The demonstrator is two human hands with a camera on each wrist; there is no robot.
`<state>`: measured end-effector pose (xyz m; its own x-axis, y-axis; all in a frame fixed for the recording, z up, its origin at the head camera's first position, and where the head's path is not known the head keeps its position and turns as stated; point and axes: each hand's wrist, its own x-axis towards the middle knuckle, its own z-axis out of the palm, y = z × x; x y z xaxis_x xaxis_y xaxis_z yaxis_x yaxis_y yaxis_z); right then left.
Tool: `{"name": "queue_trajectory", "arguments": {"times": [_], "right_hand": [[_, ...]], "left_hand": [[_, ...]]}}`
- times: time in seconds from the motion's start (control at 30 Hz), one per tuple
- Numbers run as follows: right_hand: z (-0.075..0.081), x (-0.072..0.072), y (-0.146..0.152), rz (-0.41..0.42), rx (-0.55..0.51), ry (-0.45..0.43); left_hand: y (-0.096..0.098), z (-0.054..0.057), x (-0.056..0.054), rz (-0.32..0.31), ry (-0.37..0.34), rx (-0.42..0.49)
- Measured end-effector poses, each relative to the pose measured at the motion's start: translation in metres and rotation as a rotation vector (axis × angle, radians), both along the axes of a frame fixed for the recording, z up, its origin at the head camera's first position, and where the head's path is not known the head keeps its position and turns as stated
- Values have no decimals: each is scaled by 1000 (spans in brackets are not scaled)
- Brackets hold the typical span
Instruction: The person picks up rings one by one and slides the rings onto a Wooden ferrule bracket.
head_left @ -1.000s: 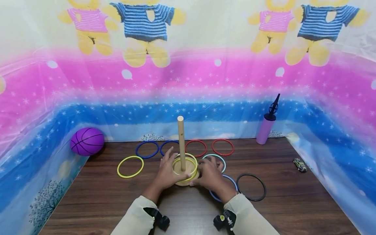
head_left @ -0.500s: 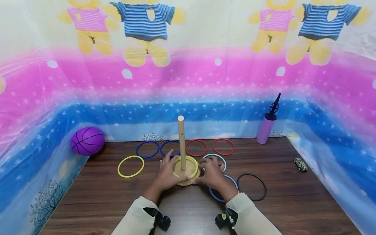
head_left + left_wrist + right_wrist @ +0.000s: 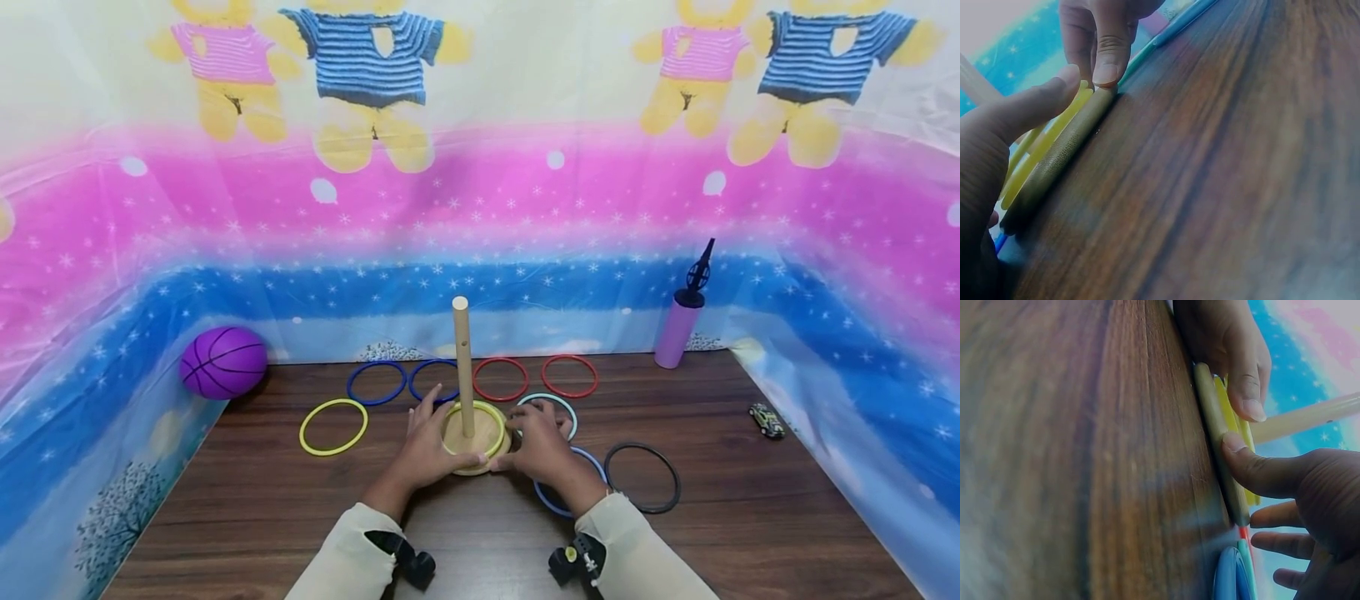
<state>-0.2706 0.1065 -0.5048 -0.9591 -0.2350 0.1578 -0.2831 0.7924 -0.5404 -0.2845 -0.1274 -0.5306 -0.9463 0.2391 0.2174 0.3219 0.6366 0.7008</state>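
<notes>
A wooden ring-toss stand (image 3: 464,367), a round base with an upright post, is at the middle of the table. Yellow rings (image 3: 502,427) lie around the post on the base; the left wrist view shows two yellow edges. My left hand (image 3: 427,443) curves around the stand's left side, its thumb over the yellow ring (image 3: 1054,137) at the front. On the right side, my right hand (image 3: 542,442) grips the base, its thumb (image 3: 1250,465) on the wooden rim and its other fingers spread beyond. The hands' far fingertips are partly hidden.
Around the stand lie a loose yellow ring (image 3: 333,453), blue rings (image 3: 348,392), red rings (image 3: 501,359), a mint ring (image 3: 574,417), a light-blue ring (image 3: 551,506) and a black ring (image 3: 677,483). A purple ball (image 3: 223,362), pump (image 3: 676,333) and toy car (image 3: 766,421) stand farther out.
The upper yellow ring has come down around the post to lie flat at the base. Both hands stay at the stand's sides, hardly moved.
</notes>
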Motion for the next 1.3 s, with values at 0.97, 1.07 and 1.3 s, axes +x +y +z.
{"name": "queue_trajectory", "arguments": {"times": [0.97,1.07,1.3], "right_hand": [[5,2,-4,-16,18,-34],[4,1,-4,-18,29,-31],[3,1,-3,-15,14,-29]], "left_hand": [[-9,9,8,7,131,-35],[-18,9,10,20,202,-13],[-48,4,16,81,394,-23]]}}
